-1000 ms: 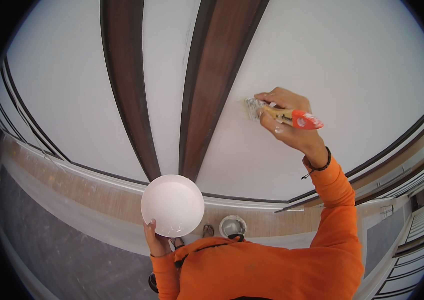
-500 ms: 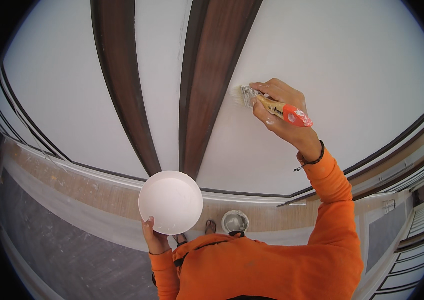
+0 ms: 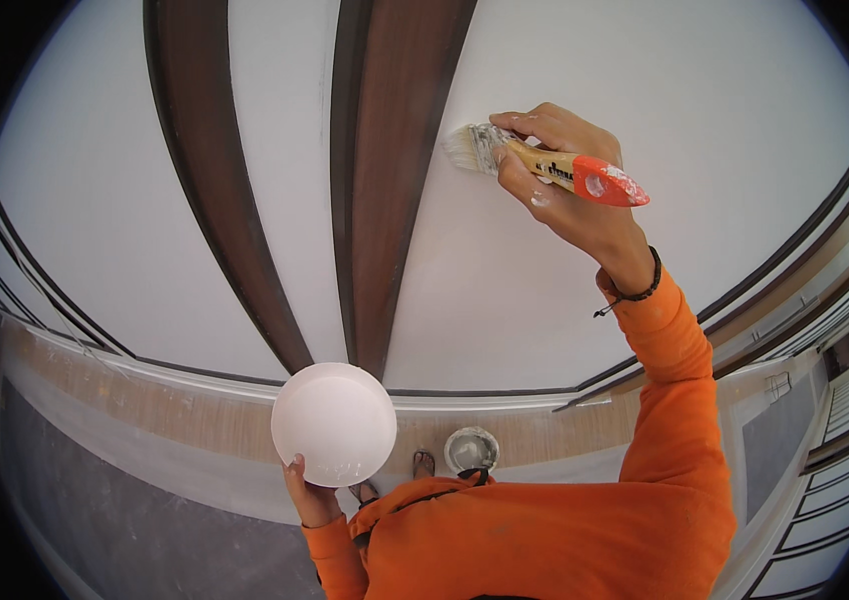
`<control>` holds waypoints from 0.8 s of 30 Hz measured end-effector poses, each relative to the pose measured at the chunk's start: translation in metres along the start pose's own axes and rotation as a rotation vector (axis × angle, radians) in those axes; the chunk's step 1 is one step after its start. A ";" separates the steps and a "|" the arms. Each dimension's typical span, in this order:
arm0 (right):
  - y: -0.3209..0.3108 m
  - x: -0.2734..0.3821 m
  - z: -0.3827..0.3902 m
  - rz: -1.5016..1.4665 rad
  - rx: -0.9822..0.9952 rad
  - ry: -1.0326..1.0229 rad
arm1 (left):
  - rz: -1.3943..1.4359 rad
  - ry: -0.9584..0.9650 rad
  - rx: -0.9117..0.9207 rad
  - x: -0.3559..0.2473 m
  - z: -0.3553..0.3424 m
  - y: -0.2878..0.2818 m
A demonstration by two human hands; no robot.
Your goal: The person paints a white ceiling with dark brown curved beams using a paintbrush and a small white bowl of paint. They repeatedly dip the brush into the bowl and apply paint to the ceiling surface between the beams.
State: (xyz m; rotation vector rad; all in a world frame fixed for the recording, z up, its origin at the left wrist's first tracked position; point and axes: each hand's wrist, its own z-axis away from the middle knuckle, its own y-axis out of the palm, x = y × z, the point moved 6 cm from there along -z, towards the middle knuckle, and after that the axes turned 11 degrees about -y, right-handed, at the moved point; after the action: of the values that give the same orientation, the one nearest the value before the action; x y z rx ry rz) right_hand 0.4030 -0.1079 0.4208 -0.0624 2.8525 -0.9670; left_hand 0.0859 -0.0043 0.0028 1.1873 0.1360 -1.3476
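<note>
- Right hand [image 3: 585, 225], upper right of the frame: thumb and fingers pinch the brush [image 3: 545, 163] around its metal band, leaving no slack that I can see. Holding this close to the bristles presumably gives fine control.
- Brush: bristles point left; the red handle end slants to the lower right, across the hand. This angle probably helps confine the bristles to the pale side of the brown strip [image 3: 400, 150].
- Bristles: they lie at the white wall [image 3: 525, 290], just beside the strip's right edge. Firm contact cannot be confirmed.
- Left hand [image 3: 313, 502], below and left of centre: partly curled, thumb over the rim of the white bowl [image 3: 283, 420], other fingers mostly hidden. Support from below likely leaves the mouth facing up and reachable.
- Bowl: lower centre; its contents cannot be told.
- Relative position: the brush sits in the right hand, well apart from the left hand, toward the upper right.
- Bucket [image 3: 490, 440]: on the floor [image 3: 545, 435], right of the bowl, touched by neither hand.
</note>
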 end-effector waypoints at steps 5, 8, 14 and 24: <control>-0.012 -0.001 -0.022 0.009 -0.021 -0.014 | -0.001 -0.012 -0.060 -0.002 0.005 0.002; -0.021 -0.005 -0.030 0.037 -0.054 -0.048 | 0.000 -0.028 -0.049 0.001 0.004 0.000; -0.042 -0.019 -0.055 -0.055 -0.099 0.077 | -0.026 -0.032 -0.019 -0.001 0.004 0.001; -0.091 -0.025 -0.111 -0.142 -0.214 0.102 | -0.004 -0.033 -0.017 0.004 -0.001 0.001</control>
State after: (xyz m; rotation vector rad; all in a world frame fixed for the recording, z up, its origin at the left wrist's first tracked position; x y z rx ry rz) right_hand 0.4124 -0.1114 0.5660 -0.2457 3.0712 -0.7025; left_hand 0.0882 -0.0069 -0.0001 1.1502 0.1258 -1.3662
